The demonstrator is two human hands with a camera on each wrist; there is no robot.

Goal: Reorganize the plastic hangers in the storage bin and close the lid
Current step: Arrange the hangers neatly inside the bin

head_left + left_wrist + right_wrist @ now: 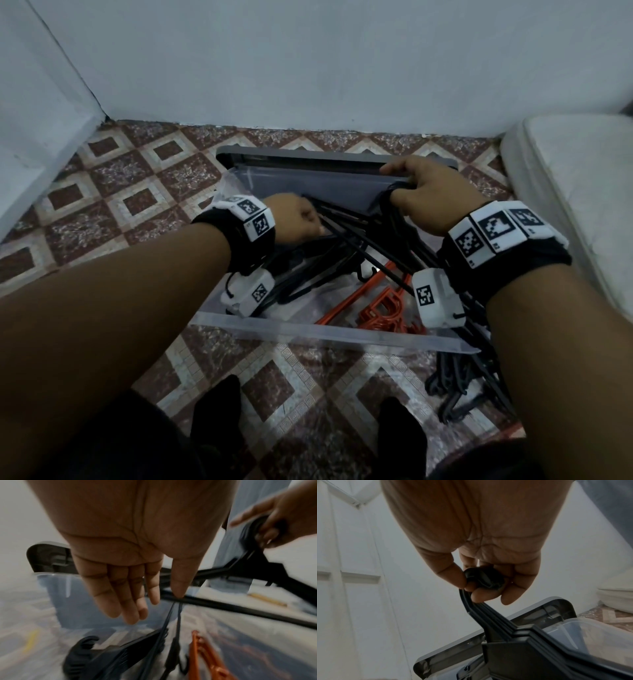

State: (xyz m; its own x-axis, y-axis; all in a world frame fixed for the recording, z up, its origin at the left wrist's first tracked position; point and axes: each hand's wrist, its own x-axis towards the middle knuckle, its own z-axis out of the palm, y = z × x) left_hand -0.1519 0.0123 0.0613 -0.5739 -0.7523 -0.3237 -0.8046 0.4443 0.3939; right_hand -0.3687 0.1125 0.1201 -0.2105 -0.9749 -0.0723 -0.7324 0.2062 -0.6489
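Black hangers (363,236) bunched by their hooks, lifted over the open storage bin (322,330), arms fanning down across it and past its right end. Grip of the right hand (424,195): clenched round the cluster of hooks, thumb and curled fingers (481,595) wrapped on them, clear in the right wrist view. Left hand (298,217) at the lower bars of the same bunch; in the left wrist view fingers (120,599) out straight, released, thumb tip touching a thin black bar. More black hangers down in the left of the bin (109,654), orange hangers (380,303) lying in the bottom nearer the middle. Another black heap (466,387) on the patterned tile floor (113,205) beside the bin's right corner. Grey lid (329,158) propped behind the bin, against the wall (308,61). White mattress (579,192) off to the right, touching the wall. Dark-socked feet (219,407) planted just before the bin.
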